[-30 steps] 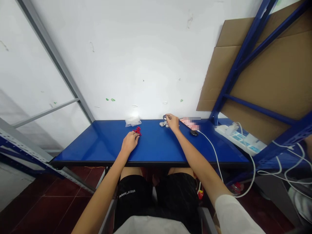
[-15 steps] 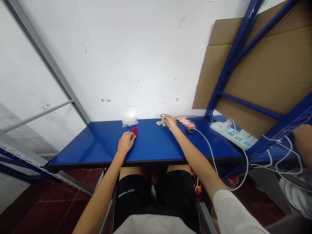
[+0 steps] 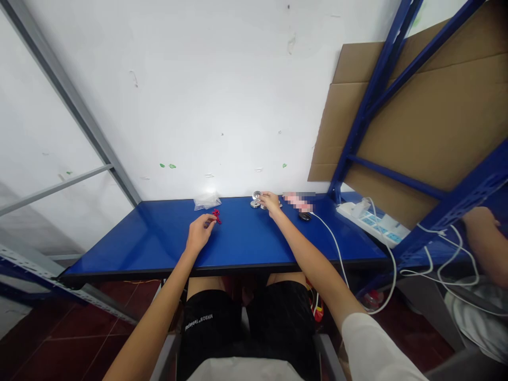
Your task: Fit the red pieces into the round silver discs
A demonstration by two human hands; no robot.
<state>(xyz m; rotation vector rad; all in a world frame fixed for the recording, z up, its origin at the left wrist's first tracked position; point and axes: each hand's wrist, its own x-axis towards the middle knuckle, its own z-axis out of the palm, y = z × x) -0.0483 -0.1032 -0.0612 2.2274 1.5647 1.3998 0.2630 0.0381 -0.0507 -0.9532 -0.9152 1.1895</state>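
Observation:
At the far side of the blue table, my right hand (image 3: 270, 202) grips a shiny round metal piece (image 3: 256, 196) between thumb and fingers, tilted up off the surface. More round metal pieces (image 3: 255, 204) lie under and beside that hand, which partly covers them. My left hand (image 3: 200, 230) is over the table to the left, its thumb and fingertips drawn together at a small heap of red pieces (image 3: 216, 214). Whether a red piece is caught between those fingertips is too small to make out.
Behind the red heap lies a clear plastic bag (image 3: 207, 200). A black round object (image 3: 305, 216) and a white cable (image 3: 331, 235) are right of my right hand. A white power strip (image 3: 369, 222) sits by the blue rack post (image 3: 357, 127). Another person's arm (image 3: 482, 238) shows at far right.
My right hand has shifted slightly left and lower with the round metal piece. My left hand has barely moved beside the red heap. The whole view has turned a little.

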